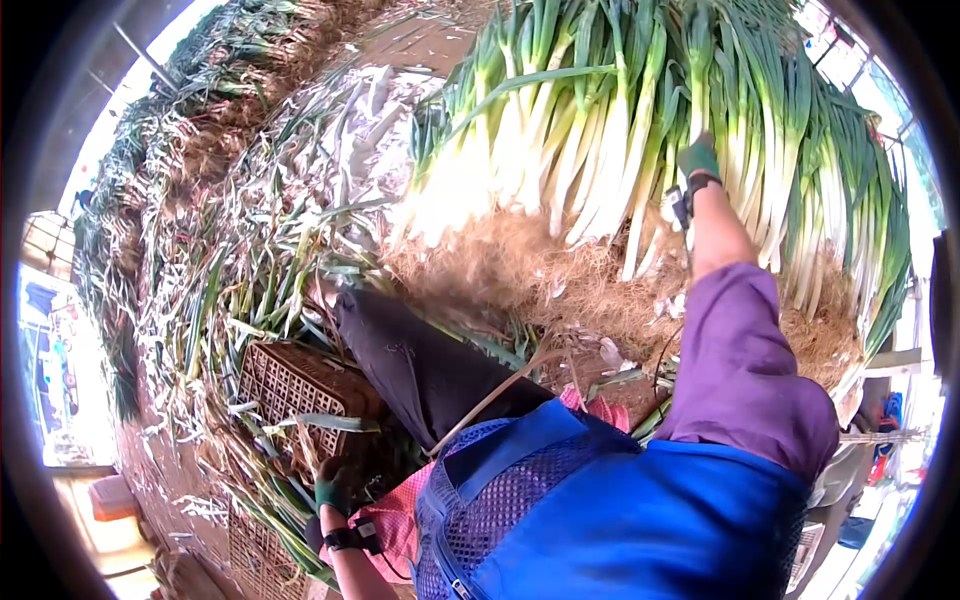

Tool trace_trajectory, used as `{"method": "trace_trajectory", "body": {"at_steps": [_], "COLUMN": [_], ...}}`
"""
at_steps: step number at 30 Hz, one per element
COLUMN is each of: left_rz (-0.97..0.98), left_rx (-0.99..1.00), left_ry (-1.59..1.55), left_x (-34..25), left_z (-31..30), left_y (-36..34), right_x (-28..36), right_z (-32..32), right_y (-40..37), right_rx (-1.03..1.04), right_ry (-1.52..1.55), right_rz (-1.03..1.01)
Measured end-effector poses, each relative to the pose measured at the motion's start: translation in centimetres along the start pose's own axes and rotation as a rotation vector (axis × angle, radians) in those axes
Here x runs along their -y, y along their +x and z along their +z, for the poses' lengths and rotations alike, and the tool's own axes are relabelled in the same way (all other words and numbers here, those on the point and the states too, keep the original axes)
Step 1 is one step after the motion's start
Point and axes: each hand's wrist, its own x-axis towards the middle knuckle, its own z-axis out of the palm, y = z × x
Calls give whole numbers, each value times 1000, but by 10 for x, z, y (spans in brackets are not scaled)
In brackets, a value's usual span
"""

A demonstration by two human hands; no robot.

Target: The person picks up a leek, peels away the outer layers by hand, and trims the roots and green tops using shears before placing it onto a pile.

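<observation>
My right hand (699, 160), in a green glove with a strap at the wrist, reaches into a large pile of leeks (610, 140). Its fingers are closed round the pale stem of one leek (698, 105). Roots of the pile point toward my body. Down at the lower left, my left hand (335, 485), in a dark green glove, is beside a brown plastic crate (300, 385) and long loose leaves (270, 510). Shadow hides its fingers, so whether it grips anything is unclear.
My dark-trousered leg (410, 360) stretches between crate and pile. Cut leaves and peelings (230, 250) litter the ground at left. Another row of leeks (230, 90) lies at the upper left. A second crate (255, 555) sits at the bottom left.
</observation>
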Motion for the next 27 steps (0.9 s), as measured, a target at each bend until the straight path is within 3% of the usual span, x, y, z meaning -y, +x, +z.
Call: {"method": "trace_trajectory", "body": {"at_steps": [1, 2, 4, 5, 8, 11, 12, 15, 16, 17, 19, 20, 22, 23, 24, 25, 26, 27], "left_rz": [-62, 0, -76, -87, -239, -309, -329, -418, -403, -375, -110, 10, -49, 50, 146, 5, 25, 108], "left_rx": [27, 81, 98, 106, 174, 302, 361, 520, 550, 565, 523, 492, 387, 379, 358, 319, 314, 266], "left_ry": [43, -57, -155, -184, -509, -726, -798, -1070, -1104, -1111, -899, -781, -750, -613, -476, -555, -494, -392], "left_x": [-18, 16, 25, 37, 0, -15, -12, -4, 0, 2, -3, -11, -59, -56, -54, -70, -95, -70], "left_z": [12, 9, 25, 31, 66, 93, 102, 127, 134, 140, 140, 139, 127, 117, 106, 92, 66, 47], "left_y": [-7, 13, 19, 26, 21, 39, 50, 68, 72, 74, 65, 55, 15, 13, 11, -7, -30, -19], "right_x": [-14, -10, 13, 13, 29, -10, -10, -19, 7, 34, 72, 94, 149, 192, 218, 241, 261, 284], "right_z": [16, 15, -19, -8, -8, 38, 26, 41, 8, -1, -13, -6, -10, -30, -20, -1, -4, -40], "right_y": [-9, -18, -55, -60, -72, -64, -61, -44, -64, -82, -109, -122, -179, -238, -283, -324, -378, -445], "right_rx": [87, 115, 213, 141, 256, 43, 268, 122, 170, -5, -113, -101, 174, 435, 430, 436, 598, 714], "right_ry": [9, -22, 40, 2, -28, 94, 135, 4, -30, -246, -228, -31, 408, 632, 697, 837, 769, 774], "right_rz": [129, 122, 49, 36, 88, -26, 52, -56, -6, -21, -305, -512, -728, -728, -931, -1238, -1276, -1397]}}
